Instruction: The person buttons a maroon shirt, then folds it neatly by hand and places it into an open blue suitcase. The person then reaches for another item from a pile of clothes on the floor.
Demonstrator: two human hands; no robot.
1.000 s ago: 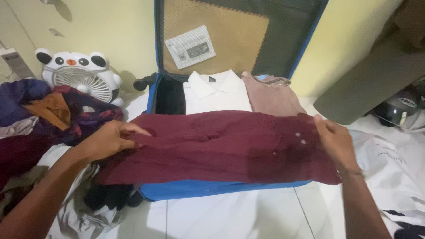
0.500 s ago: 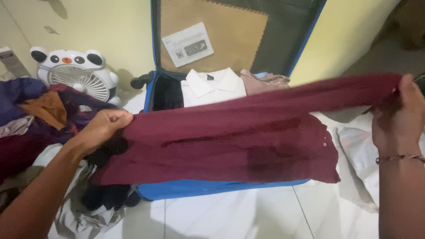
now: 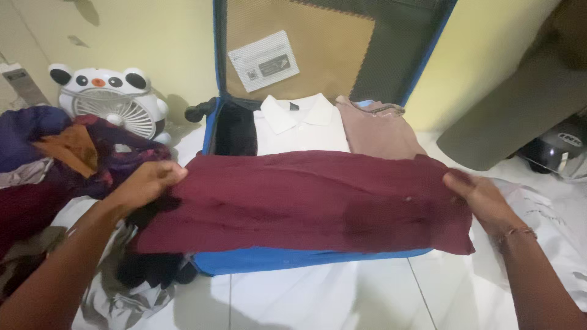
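1. Your left hand (image 3: 143,183) pinches the left edge of the maroon garment (image 3: 306,205); your right hand (image 3: 480,195) grips its right edge, fingers closed on the cloth.
2. Half a second ago your right hand held that end lifted high and off to the side. Now it is down level with your left, and the garment lies folded into a flat band across the open blue suitcase (image 3: 306,260).
3. The fold looks done and laid; the band covers the near half of the case.
4. Beyond your hands, a black garment (image 3: 235,131), a white collared shirt (image 3: 299,125) and a pinkish top (image 3: 379,131) already sit side by side.
5. Left of your left hand a clothes pile (image 3: 55,165) crowds close, with a panda-shaped fan (image 3: 113,101) behind it; right of your right hand lies white cloth (image 3: 550,214). Bare floor is nearest you.
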